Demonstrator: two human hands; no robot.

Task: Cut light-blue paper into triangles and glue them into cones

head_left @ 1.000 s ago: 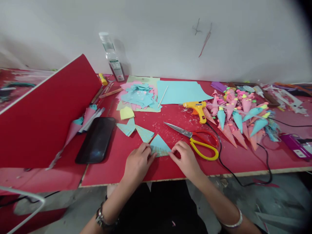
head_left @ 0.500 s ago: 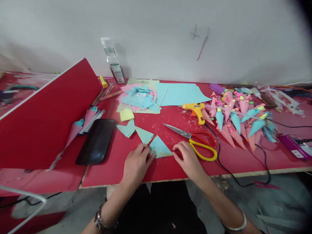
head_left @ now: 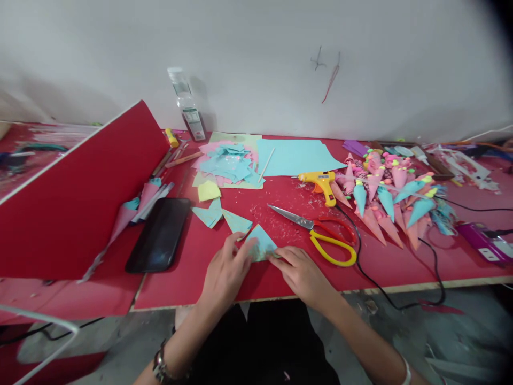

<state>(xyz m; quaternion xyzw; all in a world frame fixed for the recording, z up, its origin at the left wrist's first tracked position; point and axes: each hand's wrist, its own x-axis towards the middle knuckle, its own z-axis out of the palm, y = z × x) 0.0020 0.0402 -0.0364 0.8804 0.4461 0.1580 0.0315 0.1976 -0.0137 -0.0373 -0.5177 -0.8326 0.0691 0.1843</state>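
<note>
A light-blue paper triangle (head_left: 262, 239), with yellowish streaks along its near side, lies on the red table in front of me. My left hand (head_left: 229, 263) has its slightly blurred fingers bent over the left part of this paper and grips it. The fingers of my right hand (head_left: 301, 270) are closed on its right corner, which is partly hidden under them. More cut blue paper pieces (head_left: 236, 220) lie just beyond my left hand. Scissors (head_left: 304, 220) with one red and one yellow handle rest beyond my right hand.
A black phone (head_left: 159, 235) and a leaning red board (head_left: 84, 198) are on the left. Behind are a paper pile (head_left: 228, 163), a blue sheet (head_left: 298, 156) and a bottle (head_left: 193, 120). A yellow glue gun (head_left: 324, 184) lies near several paper cones (head_left: 387, 200).
My right hand has moved left and taken hold of the paper's right corner, bringing it inward. My left fingers have shifted farther over the paper. The view has tilted slightly.
</note>
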